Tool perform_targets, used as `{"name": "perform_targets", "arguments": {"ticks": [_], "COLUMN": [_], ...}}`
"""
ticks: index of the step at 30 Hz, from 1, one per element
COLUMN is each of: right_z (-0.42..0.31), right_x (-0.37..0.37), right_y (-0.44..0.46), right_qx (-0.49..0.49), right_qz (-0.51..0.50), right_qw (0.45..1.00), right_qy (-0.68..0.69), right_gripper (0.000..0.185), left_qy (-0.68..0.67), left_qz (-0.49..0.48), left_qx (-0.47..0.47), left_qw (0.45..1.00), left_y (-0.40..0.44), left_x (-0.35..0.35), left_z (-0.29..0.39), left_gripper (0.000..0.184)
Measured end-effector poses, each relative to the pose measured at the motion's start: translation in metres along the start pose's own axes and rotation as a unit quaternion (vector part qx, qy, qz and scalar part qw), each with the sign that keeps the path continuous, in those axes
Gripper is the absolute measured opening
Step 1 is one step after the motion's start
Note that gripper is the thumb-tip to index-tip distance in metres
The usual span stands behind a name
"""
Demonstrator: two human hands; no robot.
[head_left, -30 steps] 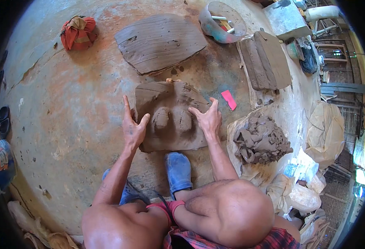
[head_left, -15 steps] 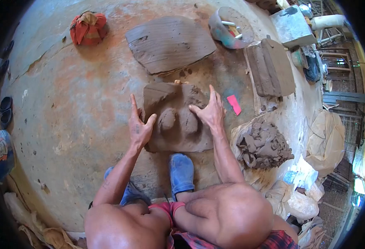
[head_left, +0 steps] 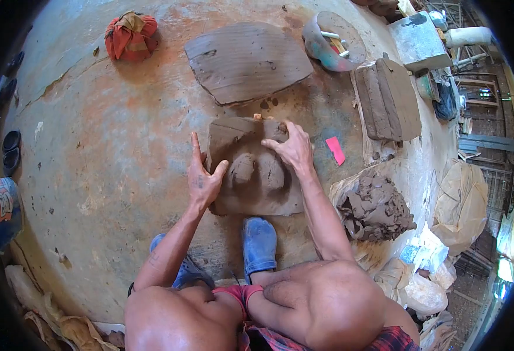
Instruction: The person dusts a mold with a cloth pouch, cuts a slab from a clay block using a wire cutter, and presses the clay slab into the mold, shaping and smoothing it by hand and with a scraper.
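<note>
The clay (head_left: 228,202) lies on the floor (head_left: 122,193), just beyond the blue shoes (head_left: 260,245). Two humps (head_left: 243,168) rise side by side from its upper face, with a hollow around them.

The left hand (head_left: 203,180) is at the clay's left edge. Its thumb reaches in over the top, while the forefinger points away along the side, well apart from the thumb; the other fingers are mostly hidden. The right hand (head_left: 294,150) is at the clay's far right corner, fingers bent over the edge and the thumb spread inward over the top, apart from them. How firmly either hand presses is impossible to tell.

A small orange piece (head_left: 257,116) sits at the clay's far edge. Beyond the clay lies a ridged slab (head_left: 248,61); beyond and right of it stands a tub (head_left: 319,51) with sticks inside. Right of the clay are a pink scrap (head_left: 335,151), a stack (head_left: 388,99) and a rough heap (head_left: 377,205). A red bundle (head_left: 131,40) sits beyond and left of the clay.
</note>
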State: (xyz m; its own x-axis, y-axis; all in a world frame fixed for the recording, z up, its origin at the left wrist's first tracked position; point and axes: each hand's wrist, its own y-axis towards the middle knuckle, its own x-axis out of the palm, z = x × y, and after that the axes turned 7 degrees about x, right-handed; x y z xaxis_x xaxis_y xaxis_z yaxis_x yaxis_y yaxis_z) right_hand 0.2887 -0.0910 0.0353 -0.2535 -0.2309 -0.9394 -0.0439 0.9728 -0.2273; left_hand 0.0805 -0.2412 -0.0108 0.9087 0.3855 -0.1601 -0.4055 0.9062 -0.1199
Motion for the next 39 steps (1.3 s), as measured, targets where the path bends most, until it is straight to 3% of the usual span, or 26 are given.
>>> {"name": "perform_targets", "arguments": {"ticks": [3, 6, 8, 9, 11, 12, 14, 18, 21, 27, 29, 30, 32, 35, 39], "right_z": [0.003, -0.002, -0.01, -0.012, -0.019, -0.022, -0.027, -0.026, -0.035, -0.038, -0.04, -0.045, -0.058, -0.054, -0.06], "right_x": [0.003, -0.002, -0.006, -0.001, 0.006, 0.004, 0.0, 0.006, 0.008, 0.015, 0.019, 0.016, 0.01, 0.012, 0.022], "right_y": [0.0, 0.003, 0.007, 0.01, 0.029, 0.036, 0.042, 0.044, 0.046, 0.039, 0.033, 0.027, 0.024, 0.017, 0.023], "right_qx": [0.029, -0.015, -0.196, -0.191, -0.319, -0.319, -0.291, -0.35, -0.342, -0.314, -0.31, -0.306, -0.263, -0.271, -0.353], "right_qz": [-0.065, 0.008, 0.068, 0.066, 0.041, 0.039, -0.069, -0.017, -0.07, -0.043, -0.012, -0.019, -0.048, -0.012, 0.026], "right_qw": [0.997, 0.999, 0.976, 0.977, 0.947, 0.947, 0.954, 0.936, 0.936, 0.948, 0.95, 0.952, 0.96, 0.961, 0.935], "right_qy": [0.025, -0.033, 0.067, 0.07, -0.025, -0.025, -0.019, -0.031, -0.042, -0.025, 0.015, 0.019, -0.08, -0.053, -0.007], "right_gripper": [0.102, 0.098, 0.096, 0.096, 0.09, 0.09, 0.09, 0.081, 0.084, 0.091, 0.098, 0.098, 0.105, 0.107, 0.102], "left_qy": [0.022, 0.026, 0.068, 0.071, 0.035, 0.035, 0.054, 0.034, 0.082, 0.094, 0.159, 0.163, 0.231, 0.226, 0.264], "left_qz": [0.007, 0.006, 0.014, 0.01, -0.005, -0.005, 0.024, 0.017, 0.019, 0.013, 0.021, 0.017, 0.012, 0.039, 0.031], "left_qx": [0.005, -0.011, 0.013, 0.012, -0.012, -0.014, 0.038, 0.008, 0.02, 0.036, -0.027, -0.033, -0.009, 0.015, 0.009], "left_qw": [1.0, 1.0, 0.998, 0.997, 0.999, 0.999, 0.998, 0.999, 0.996, 0.995, 0.987, 0.986, 0.973, 0.973, 0.964], "left_y": [-0.004, 0.001, 0.0, -0.002, 0.001, 0.001, 0.001, 0.002, -0.001, 0.005, 0.001, -0.001, 0.007, 0.011, 0.013], "left_x": [-0.002, 0.002, 0.001, -0.001, -0.001, 0.0, 0.002, 0.002, 0.001, 0.002, 0.001, 0.0, 0.002, 0.005, 0.003], "left_z": [-0.006, -0.003, -0.001, 0.002, 0.01, 0.008, 0.002, 0.005, 0.004, 0.009, 0.024, 0.015, -0.005, 0.007, 0.004], "left_gripper": [0.109, 0.111, 0.111, 0.111, 0.111, 0.111, 0.112, 0.112, 0.111, 0.112, 0.089, 0.089, 0.053, 0.037, 0.039]}}
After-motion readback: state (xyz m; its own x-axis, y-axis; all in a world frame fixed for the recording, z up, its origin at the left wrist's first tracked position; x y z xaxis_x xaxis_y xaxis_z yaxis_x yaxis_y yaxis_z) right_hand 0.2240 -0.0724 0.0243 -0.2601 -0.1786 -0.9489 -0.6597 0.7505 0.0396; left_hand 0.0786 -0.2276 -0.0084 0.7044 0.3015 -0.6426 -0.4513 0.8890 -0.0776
